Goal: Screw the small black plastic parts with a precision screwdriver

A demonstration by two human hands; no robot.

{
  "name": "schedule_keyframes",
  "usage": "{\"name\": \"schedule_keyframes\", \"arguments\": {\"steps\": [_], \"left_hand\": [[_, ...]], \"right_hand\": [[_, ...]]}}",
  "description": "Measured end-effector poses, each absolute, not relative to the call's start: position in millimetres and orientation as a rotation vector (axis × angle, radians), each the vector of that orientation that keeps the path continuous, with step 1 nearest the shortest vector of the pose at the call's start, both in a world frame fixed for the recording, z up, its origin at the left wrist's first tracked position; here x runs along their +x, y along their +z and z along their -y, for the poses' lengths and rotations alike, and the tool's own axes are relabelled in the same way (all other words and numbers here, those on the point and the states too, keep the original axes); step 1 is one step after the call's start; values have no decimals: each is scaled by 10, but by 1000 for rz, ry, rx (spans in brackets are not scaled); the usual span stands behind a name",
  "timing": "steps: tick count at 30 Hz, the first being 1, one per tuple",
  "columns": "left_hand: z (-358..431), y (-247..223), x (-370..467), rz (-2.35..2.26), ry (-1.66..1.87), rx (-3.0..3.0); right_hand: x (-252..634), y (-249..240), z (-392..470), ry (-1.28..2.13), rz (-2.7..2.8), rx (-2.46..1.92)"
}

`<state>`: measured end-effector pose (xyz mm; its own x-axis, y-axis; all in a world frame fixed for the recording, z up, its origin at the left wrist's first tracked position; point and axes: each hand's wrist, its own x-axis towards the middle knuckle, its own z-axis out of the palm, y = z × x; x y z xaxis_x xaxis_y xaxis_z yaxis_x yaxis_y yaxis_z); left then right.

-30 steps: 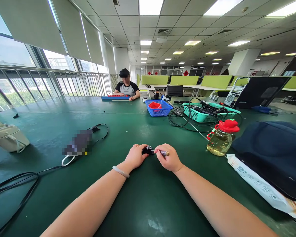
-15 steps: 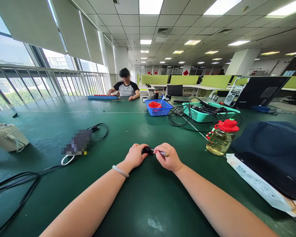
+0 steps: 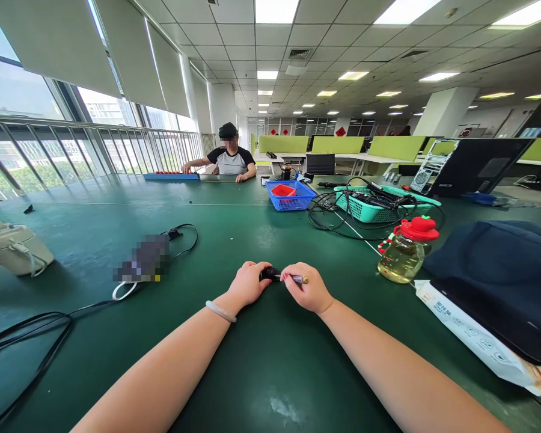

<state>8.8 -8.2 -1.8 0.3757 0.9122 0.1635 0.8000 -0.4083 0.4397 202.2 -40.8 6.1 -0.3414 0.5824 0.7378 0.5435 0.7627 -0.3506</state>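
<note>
Plainly, the two hands are close together but apart on the dark green table (image 3: pixel 252 234). The left hand (image 3: pixel 247 284), with a pale bangle on its wrist, grips a small black glossy object (image 3: pixel 269 273) against the tabletop, at the middle of the view. The right hand (image 3: pixel 307 288) is closed round a slim pen-like tool with a gold-coloured end (image 3: pixel 300 279), whose tip points at the black piece; whether they touch is too small to tell.

As for writing, a white plastic packet (image 3: pixel 466 334) at the right bears blue-grey printed characters and a row of round icons, too small to read. It lies partly beneath a navy fabric bag (image 3: pixel 500 252), near a clear bottle with a red lid (image 3: pixel 402 255). To the left, a dark device (image 3: pixel 144 258) is pixelated, hiding any label. Red diamond-shaped signs (image 3: pixel 340 132) hang far back, their markings illegible.
</note>
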Motion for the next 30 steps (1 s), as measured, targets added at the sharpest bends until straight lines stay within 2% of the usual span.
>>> {"name": "schedule_keyframes", "arguments": {"steps": [10, 30], "left_hand": [[98, 10, 101, -1529, 558, 2349], [65, -32, 89, -1514, 572, 2352]], "right_hand": [[1978, 36, 402, -240, 2195, -632], [1995, 50, 375, -109, 2088, -620]]}}
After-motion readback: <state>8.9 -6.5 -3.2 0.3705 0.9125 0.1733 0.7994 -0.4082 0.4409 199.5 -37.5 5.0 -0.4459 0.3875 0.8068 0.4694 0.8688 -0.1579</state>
